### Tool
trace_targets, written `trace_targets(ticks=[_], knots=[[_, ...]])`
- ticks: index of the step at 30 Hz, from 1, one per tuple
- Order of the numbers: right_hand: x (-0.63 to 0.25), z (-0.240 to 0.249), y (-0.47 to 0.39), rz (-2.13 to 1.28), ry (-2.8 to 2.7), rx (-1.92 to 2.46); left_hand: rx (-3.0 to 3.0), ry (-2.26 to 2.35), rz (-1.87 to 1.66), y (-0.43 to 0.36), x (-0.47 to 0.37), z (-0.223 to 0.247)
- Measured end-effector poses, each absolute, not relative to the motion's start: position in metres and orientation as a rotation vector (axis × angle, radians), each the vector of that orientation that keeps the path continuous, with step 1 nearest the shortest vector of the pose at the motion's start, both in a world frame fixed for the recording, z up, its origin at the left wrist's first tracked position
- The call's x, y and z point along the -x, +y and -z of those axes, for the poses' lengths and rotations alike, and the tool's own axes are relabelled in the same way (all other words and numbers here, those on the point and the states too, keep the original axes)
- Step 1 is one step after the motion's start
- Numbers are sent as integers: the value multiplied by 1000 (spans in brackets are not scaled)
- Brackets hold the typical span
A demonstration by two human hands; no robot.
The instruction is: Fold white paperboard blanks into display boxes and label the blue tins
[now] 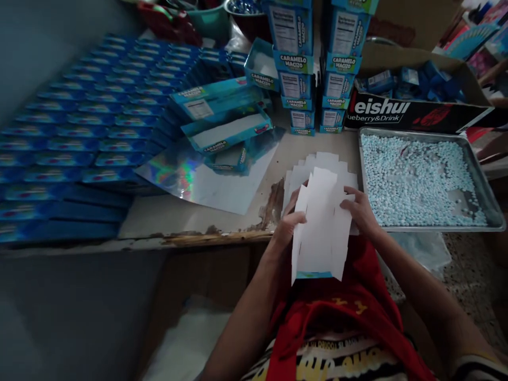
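A partly folded cardboard box, white inside with a blue strip at its near end, is held over the table's front edge. My left hand grips its left side wall, thumb on the inside and fingers mostly hidden behind. On the opposite wall, my right hand is closed with thumb and fingers at the upper right edge. Beneath and beyond the box lie flat white carton blanks. Left of them, empty blue boxes rest on a shiny holographic sheet.
Rows of blue boxes fill the table's left side. Tall stacks of blue display boxes stand at the back. On the right sit a metal tray of small pale-blue candies and a black carton holding blue packets.
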State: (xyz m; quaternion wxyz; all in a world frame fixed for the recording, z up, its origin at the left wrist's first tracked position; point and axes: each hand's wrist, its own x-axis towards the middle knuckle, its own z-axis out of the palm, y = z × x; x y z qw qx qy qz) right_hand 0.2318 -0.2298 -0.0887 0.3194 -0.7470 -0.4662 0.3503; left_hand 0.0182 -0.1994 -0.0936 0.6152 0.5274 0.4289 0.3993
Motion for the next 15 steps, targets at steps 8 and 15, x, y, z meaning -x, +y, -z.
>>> trace_targets(ticks=[8, 15], knots=[[-213, 62, -218, -548, -1728, 2352, -1235, 970, -748, -174, -20, 101], [-182, 34, -207, -612, -2102, 2474, -1318, 1187, -857, -184, -39, 102]])
